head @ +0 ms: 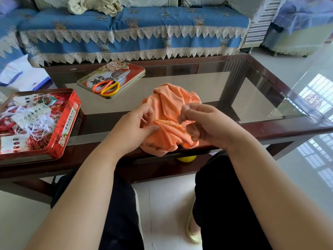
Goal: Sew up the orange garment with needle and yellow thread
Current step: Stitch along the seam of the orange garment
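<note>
Looking down from the head camera, the orange garment lay bunched at the near edge of the glass tabletop, its lower folds hanging just over the dark wooden rim. The left hand gripped the cloth from the left, thumb pressed on top and fingers curled into the folds. The right hand sat just beside it on the right, its fingers curled together and pinching the yellow thread, which ran in a short line across the fabric between the two hands. The needle could not be made out. A yellow rounded object showed just below the rim, under the garment.

Well to the left, a red tin full of tangled threads stood at the tabletop's near left edge. Farther back, orange-handled scissors rested on a flat tin lid, apart from the garment. The right half of the glass stretched open toward the far corner. Beyond the far edge stood a sofa under a blue cover with a lace fringe, close against the table. Dark trousers and a pale slipper showed below on the white floor
</note>
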